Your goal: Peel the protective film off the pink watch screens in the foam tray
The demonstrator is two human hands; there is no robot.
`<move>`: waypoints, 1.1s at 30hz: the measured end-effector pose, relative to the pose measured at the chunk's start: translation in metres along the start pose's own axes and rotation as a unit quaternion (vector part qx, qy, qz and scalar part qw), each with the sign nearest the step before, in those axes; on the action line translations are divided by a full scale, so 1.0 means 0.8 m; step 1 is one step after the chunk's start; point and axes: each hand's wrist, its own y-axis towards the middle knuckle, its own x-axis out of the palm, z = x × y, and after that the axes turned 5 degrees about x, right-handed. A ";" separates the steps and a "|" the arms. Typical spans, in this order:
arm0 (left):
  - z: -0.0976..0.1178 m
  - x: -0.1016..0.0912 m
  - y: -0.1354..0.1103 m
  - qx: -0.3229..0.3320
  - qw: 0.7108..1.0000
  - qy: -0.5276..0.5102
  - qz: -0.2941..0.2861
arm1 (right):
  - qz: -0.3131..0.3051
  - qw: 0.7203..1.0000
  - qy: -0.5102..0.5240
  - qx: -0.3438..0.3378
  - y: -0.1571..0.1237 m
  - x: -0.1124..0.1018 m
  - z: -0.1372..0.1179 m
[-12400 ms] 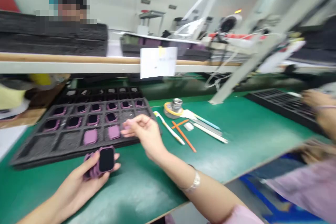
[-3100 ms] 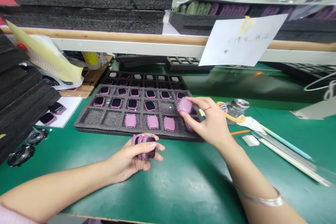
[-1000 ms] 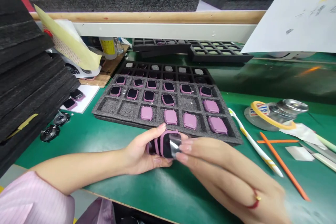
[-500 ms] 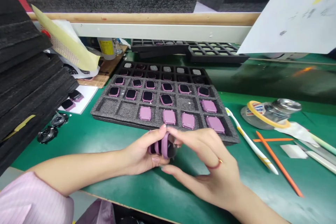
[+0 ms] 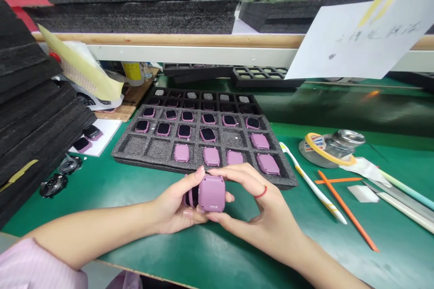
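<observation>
My left hand [image 5: 174, 205] grips a small stack of purple watch cases [image 5: 194, 196] low over the green mat. My right hand [image 5: 257, 207] pinches the frontmost purple watch case [image 5: 211, 193], its purple back turned toward me, against that stack. Just beyond my hands lies a dark grey foam tray [image 5: 135, 148] with purple watch cases in its pockets, some with the black screen up, some with the back up.
Stacked black foam sheets [image 5: 30, 113] stand at the left. To the right lie a toothbrush-like tool [image 5: 310, 180], an orange stick [image 5: 346, 210], a glass bottle [image 5: 334, 144] and tape. More trays [image 5: 264, 74] sit under a shelf with a hanging white paper [image 5: 356, 40].
My right hand has turned the front watch case round, so its purple back now faces me instead of the black screen. Both hands stay together in front of the tray.
</observation>
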 end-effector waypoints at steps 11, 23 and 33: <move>-0.008 -0.006 0.001 0.031 0.993 -0.014 0.111 | 0.062 0.992 -0.110 0.003 0.029 -0.011 0.042; -0.015 -0.009 -0.002 0.028 0.985 0.095 0.142 | 0.055 0.964 -0.242 0.096 0.040 -0.009 0.128; -0.015 -0.010 -0.010 0.057 0.979 0.186 0.068 | 0.033 0.968 -0.247 0.010 0.022 -0.004 0.094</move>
